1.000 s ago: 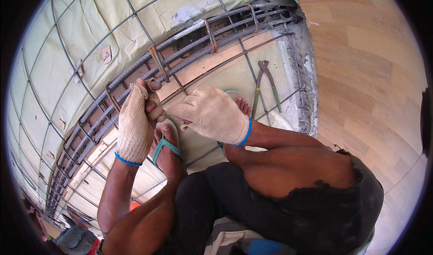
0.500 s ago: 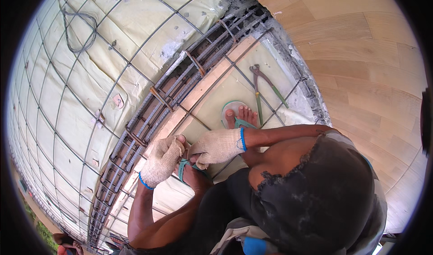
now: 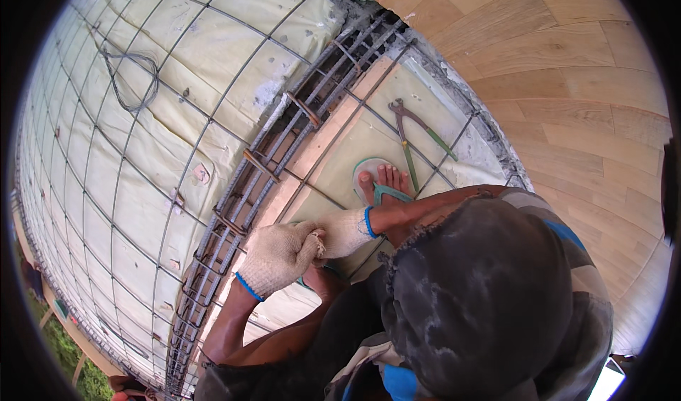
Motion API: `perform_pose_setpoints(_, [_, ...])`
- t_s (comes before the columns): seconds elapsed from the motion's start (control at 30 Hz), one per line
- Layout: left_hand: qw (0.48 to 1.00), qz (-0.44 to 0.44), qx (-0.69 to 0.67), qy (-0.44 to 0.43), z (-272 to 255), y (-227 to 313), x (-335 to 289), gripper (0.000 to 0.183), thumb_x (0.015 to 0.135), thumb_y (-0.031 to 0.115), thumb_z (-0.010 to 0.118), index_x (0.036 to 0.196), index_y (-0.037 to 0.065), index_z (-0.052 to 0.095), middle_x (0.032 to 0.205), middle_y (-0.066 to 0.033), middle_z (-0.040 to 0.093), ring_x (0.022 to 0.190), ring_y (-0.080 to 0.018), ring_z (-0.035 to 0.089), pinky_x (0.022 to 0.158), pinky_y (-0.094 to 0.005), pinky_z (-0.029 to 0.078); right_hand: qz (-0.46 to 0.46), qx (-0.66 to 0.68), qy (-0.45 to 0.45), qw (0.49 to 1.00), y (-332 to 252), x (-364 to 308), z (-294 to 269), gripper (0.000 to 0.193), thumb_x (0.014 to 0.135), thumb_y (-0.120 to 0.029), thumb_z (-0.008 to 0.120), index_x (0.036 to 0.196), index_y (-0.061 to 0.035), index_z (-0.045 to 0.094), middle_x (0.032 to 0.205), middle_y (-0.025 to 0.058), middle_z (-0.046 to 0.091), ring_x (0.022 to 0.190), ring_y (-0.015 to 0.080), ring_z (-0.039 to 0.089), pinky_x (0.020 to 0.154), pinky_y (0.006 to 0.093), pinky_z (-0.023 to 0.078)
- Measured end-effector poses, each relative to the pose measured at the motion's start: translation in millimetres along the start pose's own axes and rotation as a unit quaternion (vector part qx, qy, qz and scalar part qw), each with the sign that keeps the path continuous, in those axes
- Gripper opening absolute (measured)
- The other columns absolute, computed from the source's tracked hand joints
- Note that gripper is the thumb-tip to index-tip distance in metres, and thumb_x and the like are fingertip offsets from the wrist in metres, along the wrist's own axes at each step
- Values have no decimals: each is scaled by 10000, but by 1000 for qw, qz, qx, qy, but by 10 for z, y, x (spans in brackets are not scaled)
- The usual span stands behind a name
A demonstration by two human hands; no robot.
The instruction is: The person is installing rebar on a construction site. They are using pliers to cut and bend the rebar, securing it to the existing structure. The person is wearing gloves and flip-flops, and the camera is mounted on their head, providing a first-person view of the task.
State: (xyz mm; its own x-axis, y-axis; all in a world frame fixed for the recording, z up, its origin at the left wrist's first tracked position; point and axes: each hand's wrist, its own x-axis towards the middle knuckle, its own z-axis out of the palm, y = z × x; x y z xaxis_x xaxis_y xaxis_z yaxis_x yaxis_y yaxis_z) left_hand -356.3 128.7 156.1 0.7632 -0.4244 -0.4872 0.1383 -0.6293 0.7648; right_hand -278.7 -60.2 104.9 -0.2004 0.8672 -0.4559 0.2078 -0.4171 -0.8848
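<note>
My left hand (image 3: 275,255), in a cream knit work glove with a blue cuff, is pressed against my right hand (image 3: 340,232), gloved the same way. Their fingers are closed and overlap, hiding whatever may be between them. Both are above my lower sandalled foot (image 3: 328,282), in front of the steel bars. Farther off, pincers (image 3: 407,130) with green handles lie spread on thin mesh bars, beside my other foot (image 3: 386,175) in a green-strapped sandal. Neither hand touches the pincers.
A bundle of ribbed rebar with rusty stirrups (image 3: 287,128) runs diagonally beside a timber strip (image 3: 310,153). Steel mesh over pale sheeting (image 3: 220,68) spreads leftward, with a coil of wire (image 3: 135,82) on it. Rough concrete edging (image 3: 468,92) borders wooden flooring (image 3: 560,68). Another person (image 3: 128,385) shows at lower left.
My hands have come together; the bare fingertips that showed between them are now hidden. My right hand has shifted slightly left and down. The whole view has tilted a little.
</note>
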Motion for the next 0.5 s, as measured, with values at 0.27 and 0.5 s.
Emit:
perform_pose_setpoints(0.27, [978, -64, -159, 117, -366, 30, -17, 496, 1141, 359, 419, 1085, -54, 689, 846, -117, 702, 703, -157, 568, 697, -353, 500, -81, -22, 58, 995, 50, 91, 1, 474, 933, -301, 732, 1378, -145, 692, 1128, 167, 755, 1021, 393, 729, 888, 491, 579])
perform_pose_setpoints(0.5, [922, -176, -318, 135, -618, 0, -72, 526, 1158, 460, 479, 1144, -18, 699, 800, 10, 569, 713, -63, 474, 647, -256, 421, -170, -147, 249, 942, 117, 85, -100, 526, 897, -287, 776, 1404, -178, 685, 1104, 146, 762, 986, 385, 741, 856, 489, 592])
